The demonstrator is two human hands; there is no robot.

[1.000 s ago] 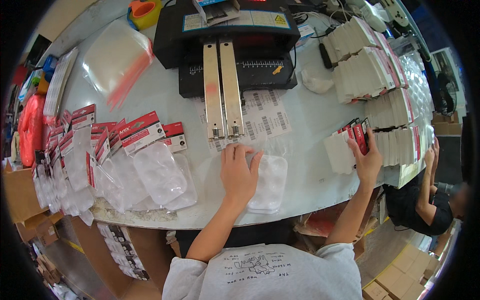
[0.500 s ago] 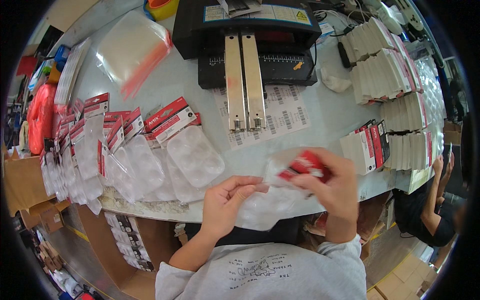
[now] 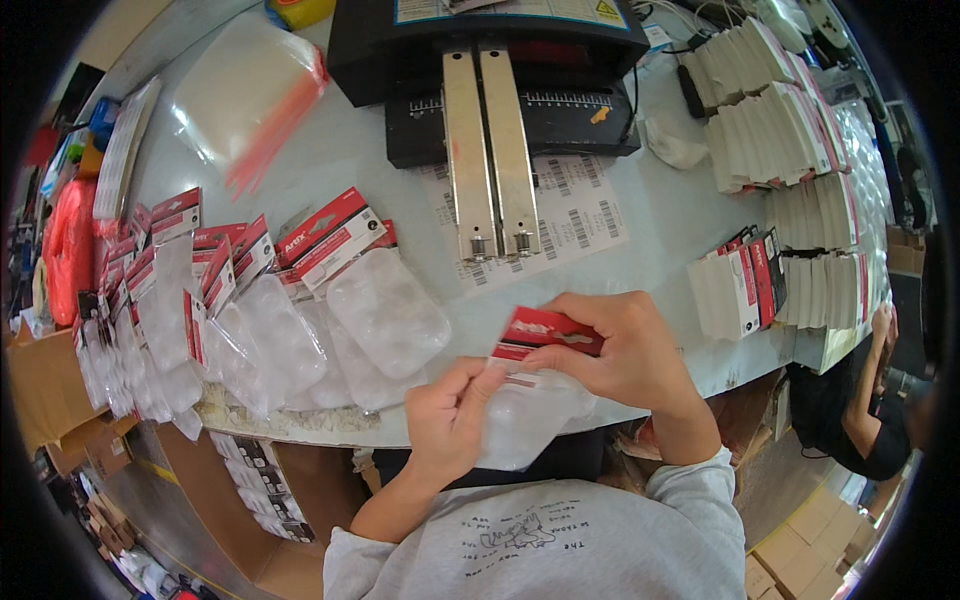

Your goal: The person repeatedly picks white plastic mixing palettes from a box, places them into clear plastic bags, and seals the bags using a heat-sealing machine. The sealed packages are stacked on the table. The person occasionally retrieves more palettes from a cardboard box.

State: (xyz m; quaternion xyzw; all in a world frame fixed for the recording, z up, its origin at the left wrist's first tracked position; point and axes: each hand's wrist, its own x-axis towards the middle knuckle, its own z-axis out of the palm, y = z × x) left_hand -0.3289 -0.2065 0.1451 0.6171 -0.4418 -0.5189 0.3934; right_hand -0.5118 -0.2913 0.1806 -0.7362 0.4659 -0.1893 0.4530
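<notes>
At the table's front edge, my right hand grips a red header card between thumb and fingers. The card lies across the top of a clear plastic bag with something pale and rounded inside. My left hand pinches the bag at the card's lower left corner. The bag's lower part hangs past the table edge. Left of my hands lies a pile of finished-looking packs with red cards, the nearest a clear pack.
A black machine with two metal rails stands at the back, over a barcode label sheet. Clear bags with red edges lie back left. Stacked header cards line the right side. A person's arm shows far right.
My right hand has brought the red card left and down onto the bag's top. My left hand has closed in beside it. The view has shifted slightly.
</notes>
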